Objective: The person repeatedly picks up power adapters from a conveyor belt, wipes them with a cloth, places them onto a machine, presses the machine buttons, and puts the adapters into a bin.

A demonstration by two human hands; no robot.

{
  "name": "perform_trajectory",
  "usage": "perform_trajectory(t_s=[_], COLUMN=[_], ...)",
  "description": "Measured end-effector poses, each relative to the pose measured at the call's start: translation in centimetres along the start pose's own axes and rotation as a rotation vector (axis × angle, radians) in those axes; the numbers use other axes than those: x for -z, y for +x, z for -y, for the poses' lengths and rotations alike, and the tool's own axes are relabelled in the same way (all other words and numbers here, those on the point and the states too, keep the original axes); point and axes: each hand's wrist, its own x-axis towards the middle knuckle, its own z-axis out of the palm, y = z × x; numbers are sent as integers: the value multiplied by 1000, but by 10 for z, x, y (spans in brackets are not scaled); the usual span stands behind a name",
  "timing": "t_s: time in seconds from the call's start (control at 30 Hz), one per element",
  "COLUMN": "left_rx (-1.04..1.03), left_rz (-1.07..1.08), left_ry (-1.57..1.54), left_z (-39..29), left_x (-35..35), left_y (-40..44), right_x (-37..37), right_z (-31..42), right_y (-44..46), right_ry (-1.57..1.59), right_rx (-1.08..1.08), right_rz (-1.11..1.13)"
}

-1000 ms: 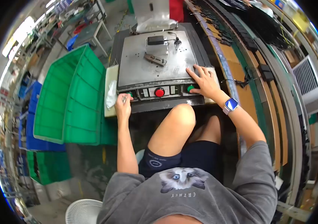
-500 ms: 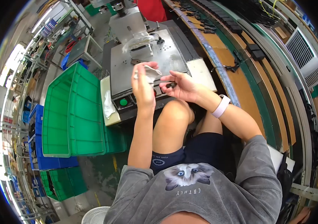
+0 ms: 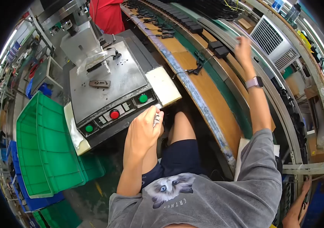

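My left hand (image 3: 143, 127) is closed around a crumpled white cloth or tissue (image 3: 156, 120), just in front of the machine's control panel. On that panel are green buttons (image 3: 143, 98) and a red button (image 3: 114, 114). My right hand (image 3: 244, 53), with a watch (image 3: 254, 82) on its wrist, reaches out over the conveyor rails on the right. Its fingers are blurred and partly turned away, so I cannot see whether they hold anything. A black adapter (image 3: 218, 48) lies on the line left of that hand.
The press machine's metal plate (image 3: 105, 85) carries a fixture and a small metal block (image 3: 99, 83). A green bin (image 3: 48, 152) stands at left. Black adapters and cables (image 3: 198, 64) lie along the wooden ledge (image 3: 207, 100). Another person in red (image 3: 107, 17) is at the far end.
My right hand has moved away from my left, out to the right over the conveyor. My left hand has lowered towards my lap, still with the white cloth. The view has turned right.
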Motion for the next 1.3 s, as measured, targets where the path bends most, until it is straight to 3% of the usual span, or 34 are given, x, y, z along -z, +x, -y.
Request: perform_trajectory(t_s=[0.07,0.1,0.13,0.23,0.3,0.43,0.5,0.57,0.63,0.73,0.77,0.83,0.9,0.97,1.03,1.1,1.17,1.3], left_rx=[-8,-9,-18,-28,-21,-234,-273,-221,-86,59,77,104,235,140,100,-123,-239,-287], left_rz=[12,17,38,46,19,-103,-185,-280,-251,-273,-262,-305,-145,-194,-220,-477,-487,-271], left_ry=[33,50,63,59,-1,-237,-244,-280,-383,-735,-909,-1131,-1211,-1134,-1223,-646,-569,-508], left_z=[-5,-7,-8,-9,-11,0,12,26,33,45,48,61,58,28,9,0,-8,-4], left_x=[0,1,2,2,-1,-6,-8,-9,-2,-2,-6,-28,-27,-18,-22,-31,-30,-32], left_y=[1,1,1,5,9,20,20,16,8,7,10,28,47,62,75,77,70,53], right_x=[-7,-7,1,46,15,-72,-76,-30,-17,61,81,128,154,165,146,134,125,114], right_z=[-110,-139,-142,-30,-21,8,26,57,57,117,132,181,211,240,240,247,255,255], right_y=[6,1,-4,-19,-29,-32,-33,-10,-9,14,20,17,-1,-32,-72,-106,-132,-158], right_ry=[-168,-180,-306,-518,-254,-156,-218,-123,-151,267,635,1003,903,987,1234,1370,1448,1500], right_rx=[-45,-32,-132,-146,-104,-362,-356,-348,-71,167,94,-26,-120,-214,-492,-712,-853,-899], right_rz=[59,43,167,304,311,502,503,686,361,-51,-49,-77,40,385,778,1072,1210,1217])
